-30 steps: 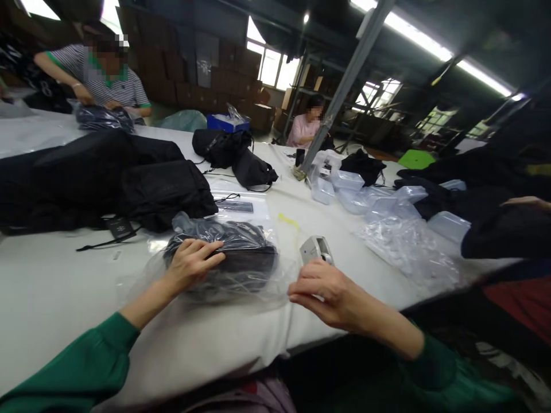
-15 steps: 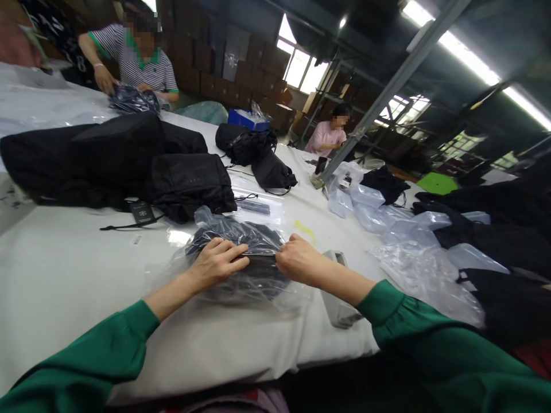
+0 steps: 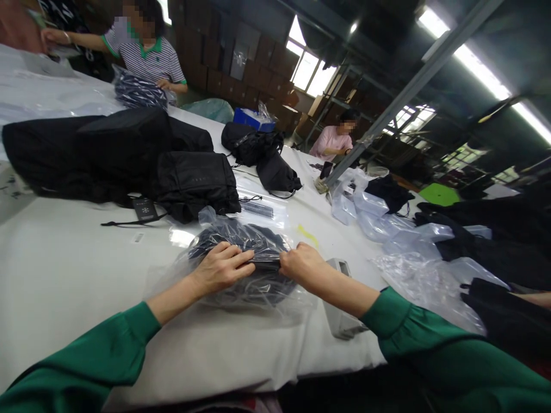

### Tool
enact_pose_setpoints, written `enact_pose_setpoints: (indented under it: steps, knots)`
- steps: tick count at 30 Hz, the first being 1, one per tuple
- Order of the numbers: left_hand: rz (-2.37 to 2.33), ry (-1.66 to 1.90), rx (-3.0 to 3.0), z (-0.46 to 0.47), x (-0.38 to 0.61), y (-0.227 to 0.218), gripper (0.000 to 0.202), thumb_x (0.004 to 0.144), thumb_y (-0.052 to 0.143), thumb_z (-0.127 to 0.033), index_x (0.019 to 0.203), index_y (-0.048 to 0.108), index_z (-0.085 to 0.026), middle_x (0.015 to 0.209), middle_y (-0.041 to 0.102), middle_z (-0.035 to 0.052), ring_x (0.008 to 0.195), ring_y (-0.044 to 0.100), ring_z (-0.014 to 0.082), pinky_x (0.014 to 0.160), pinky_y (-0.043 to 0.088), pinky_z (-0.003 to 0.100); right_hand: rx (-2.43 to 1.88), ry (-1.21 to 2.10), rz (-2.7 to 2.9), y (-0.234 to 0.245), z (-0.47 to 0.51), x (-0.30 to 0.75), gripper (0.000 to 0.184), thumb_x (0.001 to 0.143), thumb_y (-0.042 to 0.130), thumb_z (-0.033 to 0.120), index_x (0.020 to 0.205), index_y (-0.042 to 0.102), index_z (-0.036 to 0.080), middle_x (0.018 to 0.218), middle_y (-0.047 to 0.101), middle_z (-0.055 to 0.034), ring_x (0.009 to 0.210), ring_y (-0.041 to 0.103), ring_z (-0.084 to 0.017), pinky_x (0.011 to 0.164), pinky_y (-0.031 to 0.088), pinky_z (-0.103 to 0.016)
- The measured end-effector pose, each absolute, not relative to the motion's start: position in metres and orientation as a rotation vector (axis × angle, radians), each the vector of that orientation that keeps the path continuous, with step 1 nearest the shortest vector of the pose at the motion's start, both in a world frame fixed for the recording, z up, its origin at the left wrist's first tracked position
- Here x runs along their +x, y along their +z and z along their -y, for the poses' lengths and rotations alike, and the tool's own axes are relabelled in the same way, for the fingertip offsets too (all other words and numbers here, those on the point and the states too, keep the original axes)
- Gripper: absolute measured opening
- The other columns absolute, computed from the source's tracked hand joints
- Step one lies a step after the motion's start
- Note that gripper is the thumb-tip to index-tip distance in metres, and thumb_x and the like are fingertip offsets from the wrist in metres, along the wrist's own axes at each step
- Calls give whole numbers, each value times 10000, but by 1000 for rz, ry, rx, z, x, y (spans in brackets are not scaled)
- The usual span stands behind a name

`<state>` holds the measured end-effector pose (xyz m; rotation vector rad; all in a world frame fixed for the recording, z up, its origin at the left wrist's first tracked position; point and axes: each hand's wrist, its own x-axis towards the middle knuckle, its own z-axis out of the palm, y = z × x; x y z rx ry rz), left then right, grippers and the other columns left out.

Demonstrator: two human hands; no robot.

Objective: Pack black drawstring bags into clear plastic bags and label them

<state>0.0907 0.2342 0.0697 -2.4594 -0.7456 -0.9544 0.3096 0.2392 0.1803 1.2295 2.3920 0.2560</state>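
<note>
A clear plastic bag (image 3: 262, 289) with a dark, folded-looking item inside lies on the white table before me. My left hand (image 3: 221, 267) is closed on the bag's left part, its thumb and fingers at the straight seam that runs across it. At the seam's right end, my right hand (image 3: 299, 261) is curled in a fist, gripping the plastic. The seam stretches between my two hands. What lies under my fingers is hidden. Behind the bag sits a black drawstring pouch (image 3: 198, 180) with a black hang tag (image 3: 145, 209) beside it.
More black bags (image 3: 124, 140) are heaped at the left. A grey tape-dispenser-like object (image 3: 340, 312) stands right of my hands, near clear plastic packaging (image 3: 408, 275). A person in a striped shirt (image 3: 150, 60) works across the table; another in pink (image 3: 331, 140) is farther back.
My hands keep their hold on the bag, with only a slight shift. The person in stripes has reached one arm out to the left. Part of another person's arm now shows at the right edge.
</note>
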Motion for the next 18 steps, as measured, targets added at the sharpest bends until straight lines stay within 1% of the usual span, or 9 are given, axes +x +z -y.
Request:
enact_pose_setpoints:
  steps: [4,7,8,10,12,13,15,16,18]
  knots:
    - [725,-980,-2453,-235,91,67,129,930,544,-185,1002,625,-255,1204,662,-14,869,555,180,750,378,344,1189,229,-2483,190,-251,317,376,742,820,282,1039,638,141,650,686,-56,665,672,-238,664,428,-281]
    - [737,-1001,-2451,-235,91,66,135,928,545,-186,1006,631,-254,1205,665,-9,863,555,179,753,380,345,1251,-11,-2598,192,-277,339,411,658,863,435,909,661,180,625,654,-7,611,620,-192,595,386,-249]
    - [746,-1008,-2452,-235,91,65,134,927,546,-182,1001,633,-253,1204,666,-7,862,555,177,755,382,344,1323,-88,-2610,193,-284,349,386,669,842,481,842,664,186,618,646,2,585,597,-174,569,368,-242]
    - [757,-1027,-2456,-234,91,65,140,924,546,-165,987,637,-250,1202,668,-3,863,557,169,762,386,338,1457,-120,-2631,194,-291,368,346,775,746,510,718,653,181,606,641,-6,559,572,-159,565,361,-249]
    - [756,-1050,-2459,-234,90,64,154,920,546,-153,987,640,-255,1202,668,-2,869,559,164,770,388,334,1528,4,-2741,191,-281,381,381,929,578,454,687,655,169,642,669,-45,609,602,-173,659,404,-285]
    - [755,-1060,-2460,-234,91,63,160,919,546,-152,990,641,-259,1203,668,-3,872,560,165,774,389,334,1533,77,-2833,188,-271,383,398,979,496,418,731,673,163,705,698,-71,668,630,-186,732,423,-310]
    - [759,-1070,-2463,-234,92,61,160,918,547,-157,995,640,-262,1203,670,-3,870,563,171,775,390,339,1472,164,-3027,176,-247,380,367,1009,436,406,958,692,148,933,731,-127,861,666,-221,897,417,-376]
    - [765,-1077,-2462,-234,94,61,154,919,548,-162,994,639,-262,1197,674,-3,863,566,173,774,391,341,1417,175,-3092,166,-235,376,357,997,463,422,1104,657,143,1067,709,-152,975,653,-242,965,394,-414]
    - [789,-1087,-2460,-233,97,64,151,923,548,-164,999,632,-264,1178,684,-2,849,573,175,775,395,346,1312,175,-3132,145,-221,367,444,959,547,418,1306,539,142,1252,626,-184,1146,587,-282,1027,364,-479]
